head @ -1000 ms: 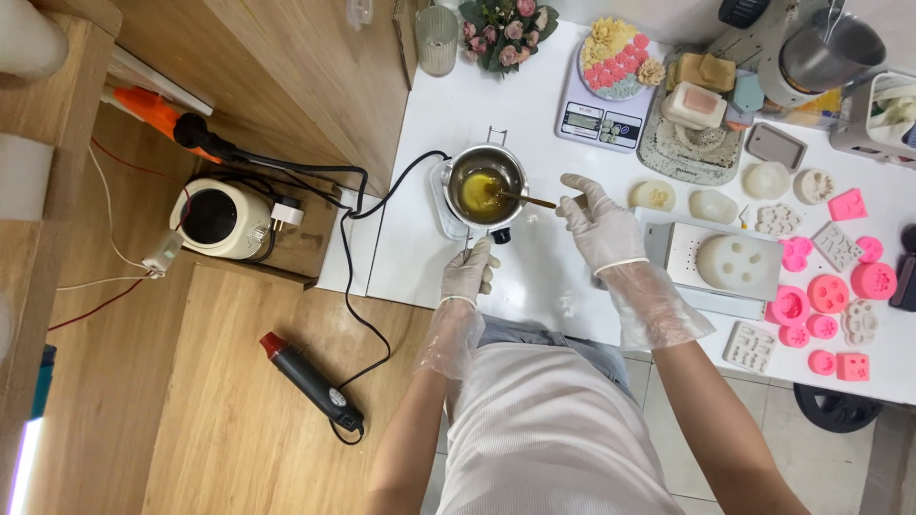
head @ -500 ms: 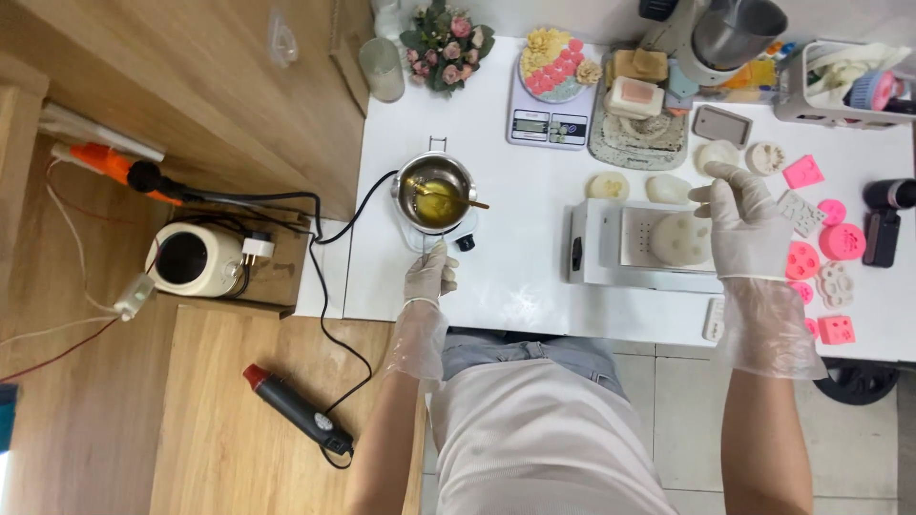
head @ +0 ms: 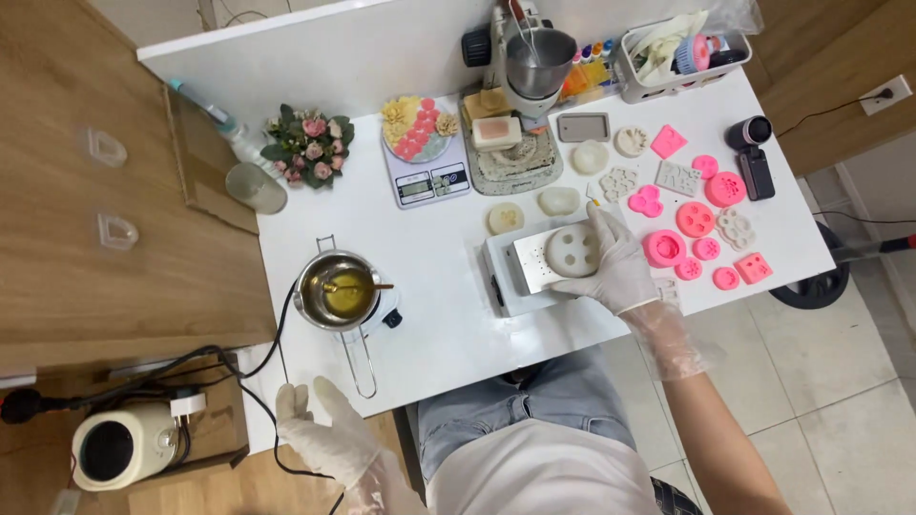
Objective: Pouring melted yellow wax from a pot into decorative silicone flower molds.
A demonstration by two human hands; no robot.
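Observation:
My right hand (head: 611, 265), in a clear glove, rests over a round white mould (head: 571, 250) with several holes that lies on a flat metal plate (head: 530, 260). Its fingers curl around the mould's right edge. My left hand (head: 320, 436), also gloved, hangs open off the table's near edge, below the long handle of a small steel pot (head: 336, 291). The pot holds yellow melted liquid and a stick, and sits on a small heater.
Pink and white silicone moulds (head: 697, 219) spread over the right of the white table (head: 429, 257). A kitchen scale (head: 427, 181) with a plate, a flower bunch (head: 307, 143), a glass (head: 256, 187), a basket (head: 679, 52) and a black camera (head: 754, 157) stand behind. Cables and a white appliance (head: 124, 443) are at lower left.
My right hand has settled on the round white mould. My left hand has left the pot's handle and dropped below the table edge. The view has shifted, showing more of the table's back.

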